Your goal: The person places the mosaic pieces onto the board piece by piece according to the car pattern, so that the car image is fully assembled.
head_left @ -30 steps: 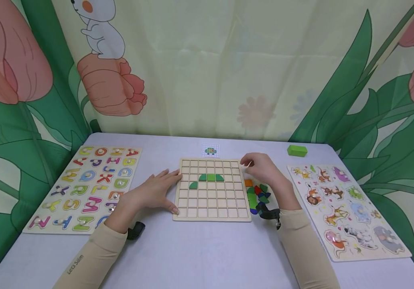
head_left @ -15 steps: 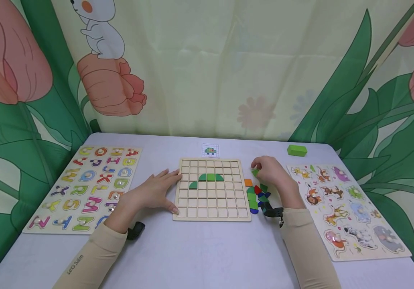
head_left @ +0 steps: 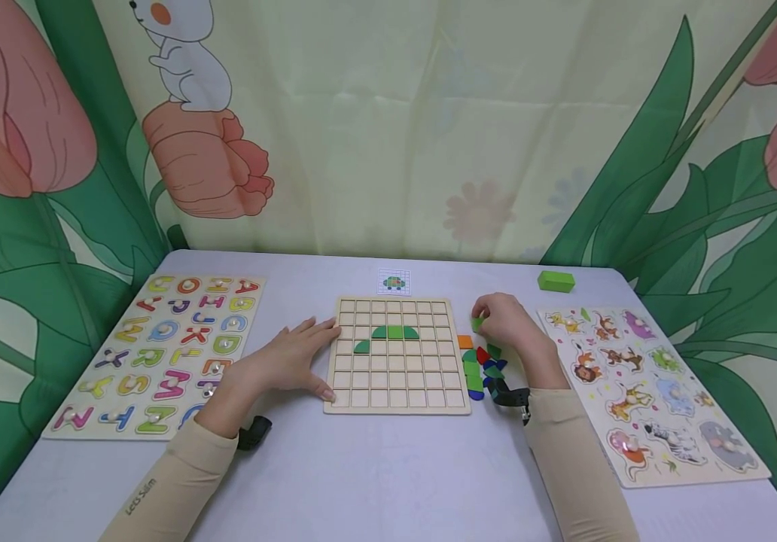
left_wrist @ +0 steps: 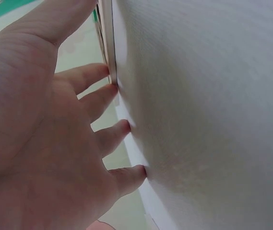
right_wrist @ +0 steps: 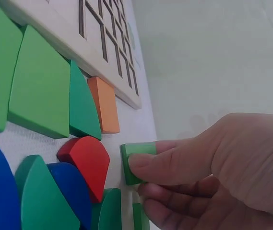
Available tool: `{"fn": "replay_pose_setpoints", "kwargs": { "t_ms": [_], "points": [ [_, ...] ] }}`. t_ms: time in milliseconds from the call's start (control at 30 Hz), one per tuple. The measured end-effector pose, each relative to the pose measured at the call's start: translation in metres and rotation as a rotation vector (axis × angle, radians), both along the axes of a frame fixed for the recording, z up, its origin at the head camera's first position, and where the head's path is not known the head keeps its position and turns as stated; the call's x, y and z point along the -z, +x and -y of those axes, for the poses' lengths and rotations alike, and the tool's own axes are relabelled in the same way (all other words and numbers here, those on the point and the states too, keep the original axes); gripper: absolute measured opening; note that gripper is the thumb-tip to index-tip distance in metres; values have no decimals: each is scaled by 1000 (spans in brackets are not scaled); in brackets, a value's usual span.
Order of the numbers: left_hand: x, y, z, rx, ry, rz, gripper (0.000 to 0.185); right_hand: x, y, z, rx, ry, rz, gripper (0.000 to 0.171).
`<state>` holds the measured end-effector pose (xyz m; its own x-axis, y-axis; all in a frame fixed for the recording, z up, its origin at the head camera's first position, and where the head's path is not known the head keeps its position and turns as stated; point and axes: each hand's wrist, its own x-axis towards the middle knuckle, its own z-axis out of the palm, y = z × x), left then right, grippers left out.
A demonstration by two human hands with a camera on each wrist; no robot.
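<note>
My left hand [head_left: 287, 357] lies with spread fingers along the left side of a wooden grid board [head_left: 395, 403], its thumb at the near left corner. In the left wrist view the fingertips [left_wrist: 122, 125] rest on the white cloth and at the board's edge. Set in the grid are a green square [head_left: 395, 332] between two green quarter-rounds and another green quarter-round [head_left: 362, 346] lower left. Right of the board, my right hand [head_left: 517, 327] pinches a light green square block [right_wrist: 141, 148] between thumb and fingers, close over the table.
Loose pieces lie along the board's right side, among them an orange block [right_wrist: 105, 105] and a red piece [right_wrist: 86, 160]. Behind the board is a small picture card [head_left: 394, 282]. A letter puzzle [head_left: 178, 320] lies left, an animal puzzle [head_left: 659, 399] right, a green box [head_left: 556, 281] back right.
My right hand has moved right, away from the board's far right corner, and the green block now shows at its fingertips. The left hand and the pieces in the grid stay put.
</note>
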<state>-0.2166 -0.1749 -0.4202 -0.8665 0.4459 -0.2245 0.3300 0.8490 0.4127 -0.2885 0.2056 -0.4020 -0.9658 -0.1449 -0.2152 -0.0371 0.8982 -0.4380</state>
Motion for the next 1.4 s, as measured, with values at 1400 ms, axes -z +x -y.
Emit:
{"fn": "replay_pose_setpoints", "kwargs": {
  "t_ms": [1400],
  "points": [
    [2,-2,3,10,4,-18,120,-36,28,59,-253,-137,-116,18]
  ]
}}
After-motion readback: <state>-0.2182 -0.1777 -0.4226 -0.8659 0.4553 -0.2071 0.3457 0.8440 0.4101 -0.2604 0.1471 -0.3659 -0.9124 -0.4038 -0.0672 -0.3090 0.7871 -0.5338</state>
